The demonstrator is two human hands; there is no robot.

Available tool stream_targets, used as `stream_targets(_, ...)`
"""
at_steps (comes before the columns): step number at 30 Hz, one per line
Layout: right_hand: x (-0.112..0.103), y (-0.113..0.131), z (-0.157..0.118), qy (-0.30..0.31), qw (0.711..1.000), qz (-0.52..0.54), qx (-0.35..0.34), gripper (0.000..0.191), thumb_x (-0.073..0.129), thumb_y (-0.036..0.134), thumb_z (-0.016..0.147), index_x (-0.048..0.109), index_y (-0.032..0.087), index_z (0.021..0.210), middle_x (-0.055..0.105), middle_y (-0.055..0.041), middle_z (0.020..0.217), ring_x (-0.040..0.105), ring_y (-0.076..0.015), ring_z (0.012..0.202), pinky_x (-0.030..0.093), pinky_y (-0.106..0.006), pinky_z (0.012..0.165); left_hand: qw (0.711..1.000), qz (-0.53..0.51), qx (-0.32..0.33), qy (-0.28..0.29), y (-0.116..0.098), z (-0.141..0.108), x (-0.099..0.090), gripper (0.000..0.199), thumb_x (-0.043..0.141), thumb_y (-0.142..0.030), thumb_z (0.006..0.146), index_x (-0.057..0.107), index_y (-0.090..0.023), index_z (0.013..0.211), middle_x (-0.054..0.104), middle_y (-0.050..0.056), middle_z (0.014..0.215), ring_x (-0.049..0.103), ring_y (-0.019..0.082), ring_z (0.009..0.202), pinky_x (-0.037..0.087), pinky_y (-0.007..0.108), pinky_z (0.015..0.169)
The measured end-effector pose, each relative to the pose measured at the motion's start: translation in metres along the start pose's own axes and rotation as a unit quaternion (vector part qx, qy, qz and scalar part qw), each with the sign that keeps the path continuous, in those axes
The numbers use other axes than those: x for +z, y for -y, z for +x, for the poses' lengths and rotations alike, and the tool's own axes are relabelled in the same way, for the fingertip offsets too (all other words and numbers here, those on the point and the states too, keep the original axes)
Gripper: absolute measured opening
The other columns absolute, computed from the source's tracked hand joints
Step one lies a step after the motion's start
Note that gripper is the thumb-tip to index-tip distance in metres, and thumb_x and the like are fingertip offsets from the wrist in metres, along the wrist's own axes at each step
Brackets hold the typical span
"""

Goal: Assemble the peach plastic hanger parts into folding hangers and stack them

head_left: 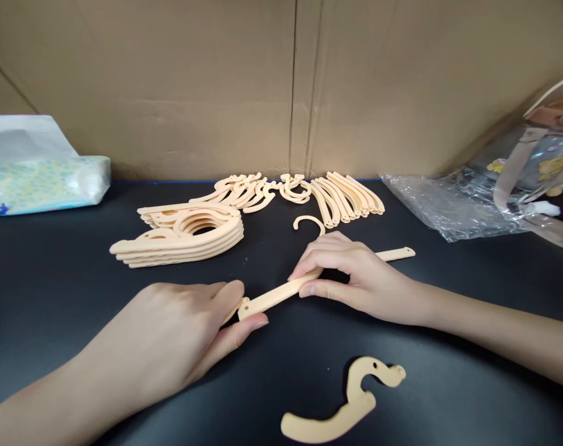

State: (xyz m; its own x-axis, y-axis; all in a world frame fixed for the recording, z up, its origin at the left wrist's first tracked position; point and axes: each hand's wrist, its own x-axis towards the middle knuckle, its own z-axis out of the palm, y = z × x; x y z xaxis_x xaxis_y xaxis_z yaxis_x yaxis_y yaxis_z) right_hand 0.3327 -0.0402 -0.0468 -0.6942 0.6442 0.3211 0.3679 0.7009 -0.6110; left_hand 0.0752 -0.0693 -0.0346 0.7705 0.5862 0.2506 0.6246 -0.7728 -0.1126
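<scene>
Fingers of my right hand (pixel 350 275) are closed around the middle of a cream plastic hanger piece (pixel 276 296). Its curved hook (pixel 311 222) sticks up beyond that hand, and one arm end shows to the right. At the piece's left end, my left hand (pixel 183 328) pinches another cream part, mostly hidden by the fingers, against the holed tip. Nearer to me on the black table (pixel 272 402) lies a loose S-shaped cream hanger part (pixel 355 396) with a small hole.
A stack of folded cream hangers (pixel 183 248) is at left. Behind lie curved hanger parts (pixel 244 189), hooks (pixel 295 188) and long arm pieces (pixel 349 198). A tissue pack (pixel 49 183) stands far left; clear plastic wrap (pixel 443 204) and a strapped bottle (pixel 541 161) are right. Cardboard (pixel 207 87) rises behind.
</scene>
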Motion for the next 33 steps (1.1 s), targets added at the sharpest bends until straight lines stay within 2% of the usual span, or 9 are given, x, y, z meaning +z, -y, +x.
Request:
stream_targets(6,0.000,0.002,0.001,-0.004,1.000,0.000,0.003,0.006,0.067,0.023,0.095,0.068,0.017,0.095,0.074,0.0000,0.092,0.062,-0.0150,0.089,0.039,-0.031,0.087,1.000,-0.004,-0.006,-0.006,0.001,-0.003,0.001,0.051,0.025,-0.040,0.107,0.047,-0.023,0.064,0.053,-0.004,0.046,0.054,0.014,0.033,0.029,0.029,0.038)
stream_targets(9,0.000,0.001,0.000,-0.007,1.000,0.000,-0.001,0.004,0.067,0.022,0.094,0.068,0.018,0.094,0.074,0.0002,0.091,0.062,-0.0152,0.088,0.039,-0.031,0.087,0.998,-0.040,-0.038,0.027,0.002,-0.005,0.000,0.043,0.033,-0.045,0.105,0.049,-0.024,0.070,0.056,-0.004,0.051,0.056,0.016,0.039,0.030,0.030,0.043)
stream_targets(13,0.000,0.000,0.000,-0.007,1.000,-0.002,-0.010,0.003,0.068,0.022,0.094,0.067,0.019,0.093,0.073,0.0003,0.090,0.062,-0.0154,0.086,0.038,-0.032,0.087,0.990,-0.083,-0.097,0.067,0.003,-0.006,-0.001,0.042,0.035,-0.050,0.103,0.049,-0.025,0.072,0.058,-0.003,0.056,0.057,0.017,0.047,0.031,0.032,0.049)
stream_targets(18,0.000,0.000,0.000,-0.003,1.000,0.000,-0.012,0.003,0.068,0.020,0.093,0.067,0.018,0.092,0.073,0.0007,0.090,0.061,-0.0140,0.086,0.036,-0.031,0.088,0.990,-0.096,-0.070,0.071,0.007,-0.005,0.000,0.038,0.040,-0.047,0.102,0.050,-0.025,0.073,0.058,-0.003,0.056,0.057,0.017,0.045,0.030,0.031,0.047)
stream_targets(24,0.000,0.000,0.000,0.000,1.000,0.003,-0.012,0.004,0.069,0.020,0.093,0.068,0.016,0.092,0.072,0.0000,0.089,0.062,-0.0138,0.085,0.035,-0.031,0.088,0.995,-0.071,-0.055,0.035,0.009,-0.007,0.001,0.038,0.042,-0.046,0.101,0.051,-0.024,0.072,0.056,-0.004,0.053,0.055,0.016,0.042,0.029,0.031,0.044)
stream_targets(33,0.000,-0.001,0.000,-0.003,1.000,0.010,-0.013,0.006,0.069,0.021,0.094,0.065,0.019,0.089,0.072,0.0010,0.089,0.062,-0.0145,0.085,0.035,-0.032,0.089,0.993,-0.079,-0.078,0.044,0.005,-0.005,0.000,0.042,0.040,-0.050,0.101,0.053,-0.024,0.070,0.057,-0.003,0.053,0.055,0.017,0.044,0.029,0.032,0.046)
